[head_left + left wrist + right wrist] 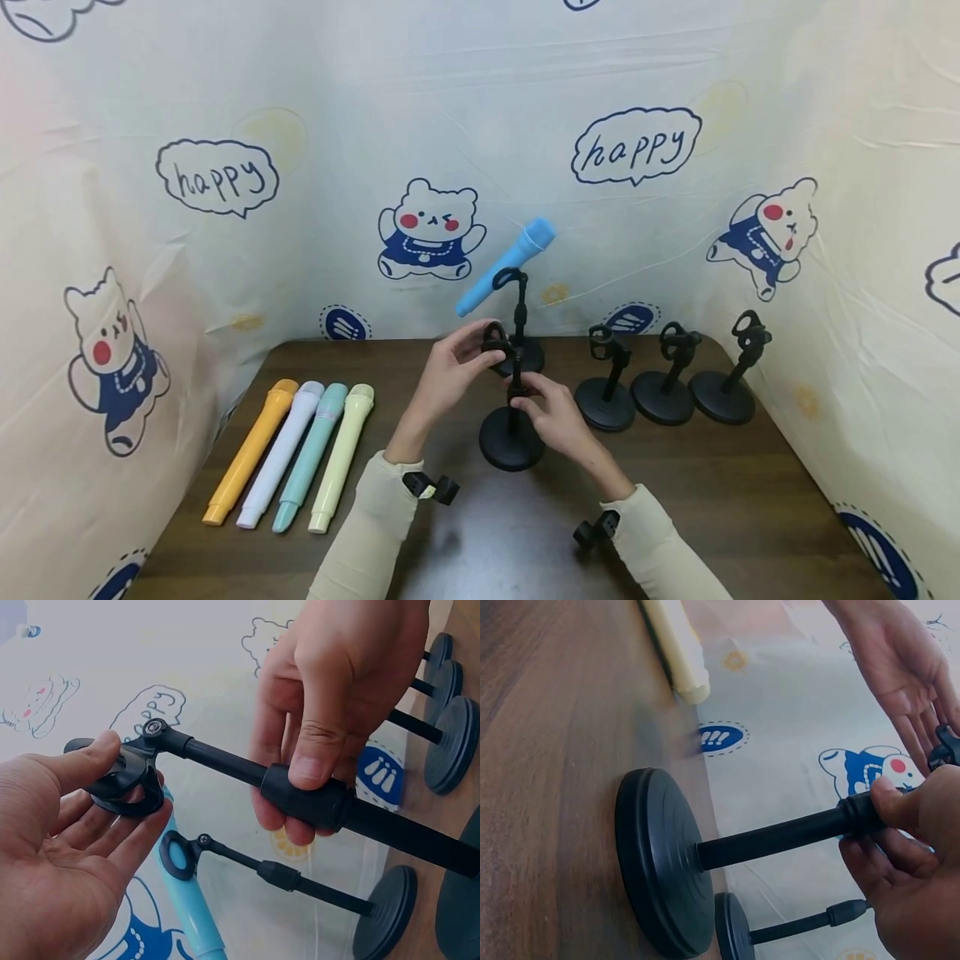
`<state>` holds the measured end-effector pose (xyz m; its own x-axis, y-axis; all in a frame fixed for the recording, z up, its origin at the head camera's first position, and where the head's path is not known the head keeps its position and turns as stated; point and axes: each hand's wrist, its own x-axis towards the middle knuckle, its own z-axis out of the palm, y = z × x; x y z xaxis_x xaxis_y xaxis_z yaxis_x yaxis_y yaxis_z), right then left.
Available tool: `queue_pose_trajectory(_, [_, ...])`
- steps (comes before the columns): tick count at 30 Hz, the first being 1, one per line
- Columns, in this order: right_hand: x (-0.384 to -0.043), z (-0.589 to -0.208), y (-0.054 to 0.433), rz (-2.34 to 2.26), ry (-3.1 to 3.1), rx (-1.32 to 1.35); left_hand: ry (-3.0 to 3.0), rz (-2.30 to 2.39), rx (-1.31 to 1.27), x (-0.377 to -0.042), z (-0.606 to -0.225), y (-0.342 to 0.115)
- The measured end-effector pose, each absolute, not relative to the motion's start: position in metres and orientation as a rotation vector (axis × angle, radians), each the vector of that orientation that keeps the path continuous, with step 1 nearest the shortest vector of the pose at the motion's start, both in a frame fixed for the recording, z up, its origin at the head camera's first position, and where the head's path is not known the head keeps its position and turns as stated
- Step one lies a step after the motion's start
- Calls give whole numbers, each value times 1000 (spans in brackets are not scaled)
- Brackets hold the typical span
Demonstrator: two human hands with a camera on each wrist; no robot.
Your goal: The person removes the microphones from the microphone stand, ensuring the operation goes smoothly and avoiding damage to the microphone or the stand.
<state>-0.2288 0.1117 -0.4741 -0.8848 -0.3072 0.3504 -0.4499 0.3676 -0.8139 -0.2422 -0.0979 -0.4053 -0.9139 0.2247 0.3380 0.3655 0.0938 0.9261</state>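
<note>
A black microphone stand (512,442) with a round base stands upright on the brown table. My left hand (447,367) pinches the ring-shaped clip (124,776) at its top between thumb and fingers. Lower on the pole, my right hand (553,414) grips the thick collar (304,796), thumb on one side and fingers on the other. Just behind is a second black stand (521,312), taller in view, with a blue microphone (506,267) resting slanted in its clip.
Left on the table lie an orange microphone (251,454), a lilac one (281,454), a teal one (310,458) and a pale yellow one (341,458). Right of my hands stand three black stands (606,404) with folded clips. A printed cloth (330,100) hangs behind.
</note>
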Motion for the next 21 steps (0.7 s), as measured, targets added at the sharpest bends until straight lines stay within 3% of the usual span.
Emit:
queue_pose_trajectory(5, [-228, -476, 113, 1586, -2486, 771, -2237, -1951, -601, -243, -406, -98])
queue_pose_trajectory(15, [-229, -471, 109, 1523, -2532, 477, -2220, -2006, -604, -243, -407, -97])
queue_pose_trajectory(21, [-230, -472, 113, 1507, -2517, 523, -2232, -1998, -587, -243, -407, -99])
